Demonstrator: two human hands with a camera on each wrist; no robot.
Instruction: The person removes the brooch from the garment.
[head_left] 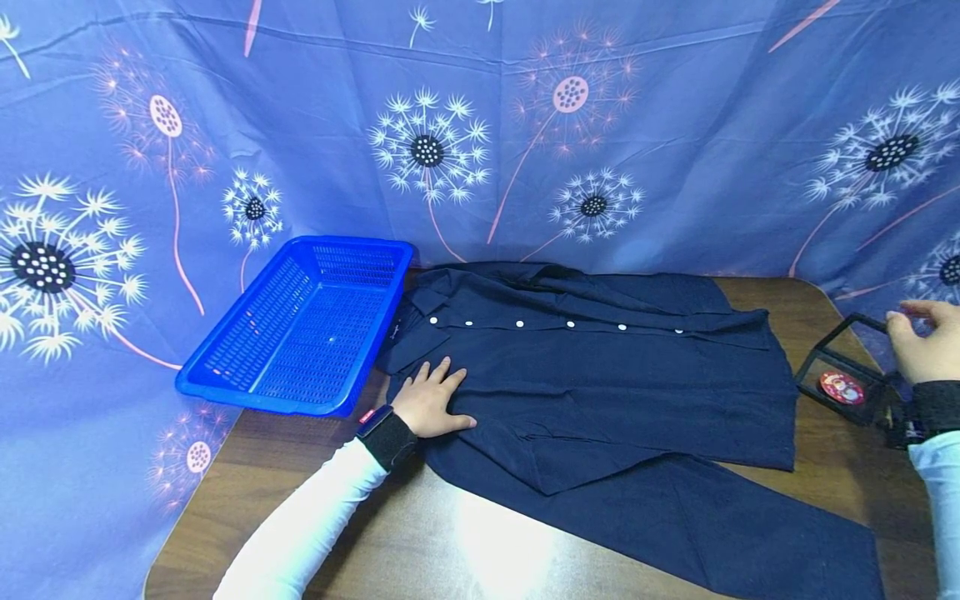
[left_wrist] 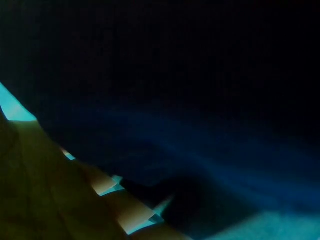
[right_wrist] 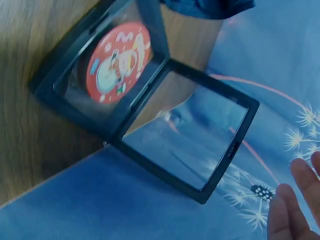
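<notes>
A dark navy button-up shirt (head_left: pixel 585 367) with white buttons lies spread across the table, one sleeve stretched toward the front right. My left hand (head_left: pixel 431 404) rests on it near the collar, fingers spread; in the left wrist view the dark cloth fills most of the picture. At the right table edge is a black-framed, clear-windowed display case (right_wrist: pixel 165 57), unfolded at its hinge. Its lower half holds a round red badge (right_wrist: pixel 119 62) with a cartoon print. Beside the raised lid is my right hand (head_left: pixel 930 346), its fingers (right_wrist: pixel 282 207) loosely bent and apart from the frame.
A blue plastic basket (head_left: pixel 378 350) with perforated walls stands at the left, touching the shirt's collar side. Behind the wooden table (head_left: pixel 225 492) hangs a blue dandelion-print cloth (head_left: pixel 322 100), which also runs along the sides.
</notes>
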